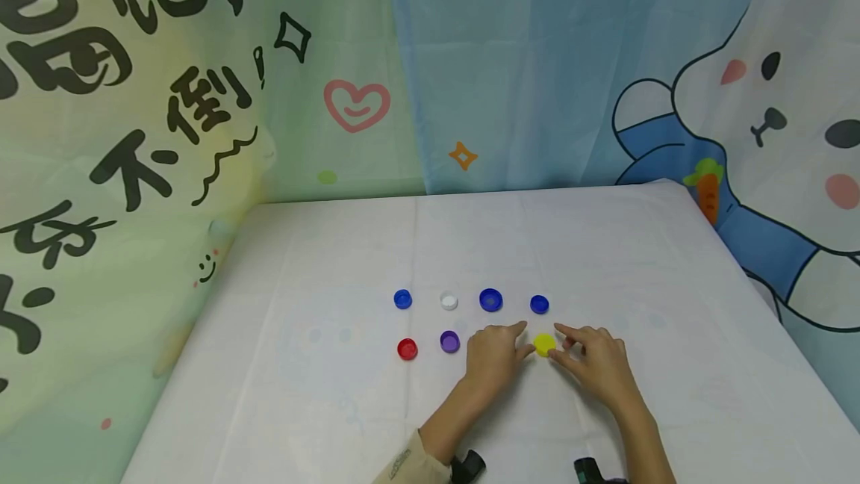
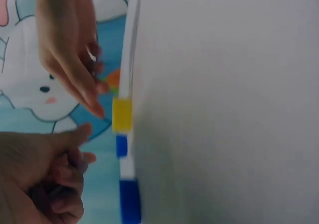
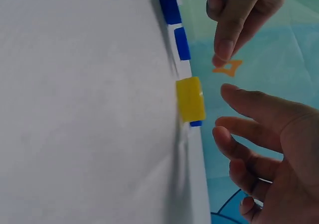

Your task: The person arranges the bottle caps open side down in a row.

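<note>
A round yellow bottle cap [image 1: 544, 344] lies on the white-covered table between both hands. To its left is my left hand [image 1: 493, 353], thumb and index finger stretched towards it, the other fingers folded in. My right hand [image 1: 598, 361] hovers on the other side with its fingers loosely spread. In both wrist views the fingertips hang a little above the yellow cap [image 3: 191, 99], with a small gap to it. Neither hand holds anything. Just behind the yellow cap lies a small blue cap [image 1: 540, 305], and a larger blue cap [image 1: 490, 300] is further left.
Another blue cap [image 1: 402, 299] and a white cap [image 1: 449, 301] continue the back row. In front of them lie a red cap [image 1: 407, 349] and a purple cap [image 1: 449, 342]. Printed cloth [image 1: 497, 81] hangs behind the white tabletop [image 1: 302, 409].
</note>
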Motion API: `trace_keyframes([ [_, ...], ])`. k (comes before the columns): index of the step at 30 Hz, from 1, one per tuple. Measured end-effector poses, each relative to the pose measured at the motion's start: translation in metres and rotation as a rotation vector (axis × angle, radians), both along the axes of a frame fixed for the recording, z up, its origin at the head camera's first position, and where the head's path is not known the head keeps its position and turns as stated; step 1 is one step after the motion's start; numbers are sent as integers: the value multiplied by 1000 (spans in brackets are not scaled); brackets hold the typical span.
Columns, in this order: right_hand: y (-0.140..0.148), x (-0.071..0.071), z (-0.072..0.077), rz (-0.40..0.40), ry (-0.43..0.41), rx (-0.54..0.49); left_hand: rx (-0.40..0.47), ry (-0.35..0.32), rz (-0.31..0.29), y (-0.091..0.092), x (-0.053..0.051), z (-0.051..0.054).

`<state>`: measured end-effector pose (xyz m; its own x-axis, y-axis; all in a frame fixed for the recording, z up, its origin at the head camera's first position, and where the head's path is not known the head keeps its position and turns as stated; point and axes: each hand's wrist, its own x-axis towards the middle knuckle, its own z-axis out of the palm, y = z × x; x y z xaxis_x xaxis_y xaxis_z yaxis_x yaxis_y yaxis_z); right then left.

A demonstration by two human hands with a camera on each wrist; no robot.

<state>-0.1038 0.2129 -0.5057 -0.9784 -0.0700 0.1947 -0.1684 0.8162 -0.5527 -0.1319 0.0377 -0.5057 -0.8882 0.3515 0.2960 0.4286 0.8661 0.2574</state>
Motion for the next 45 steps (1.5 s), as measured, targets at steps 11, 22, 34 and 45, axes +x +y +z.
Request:
trace_keyframes([
  [11,-33,-7,7,95,186,-140,192,-106,23,-48,-8,13],
  [22,-58,-11,-1,158,145,-170,269,-171,-48,-73,-8,8],
  [34,-61,-16,-15,140,84,1,199,-242,-87,-73,-8,-1],
  [45,-63,-16,-20,156,133,20,167,-244,-88,-72,-9,-7],
])
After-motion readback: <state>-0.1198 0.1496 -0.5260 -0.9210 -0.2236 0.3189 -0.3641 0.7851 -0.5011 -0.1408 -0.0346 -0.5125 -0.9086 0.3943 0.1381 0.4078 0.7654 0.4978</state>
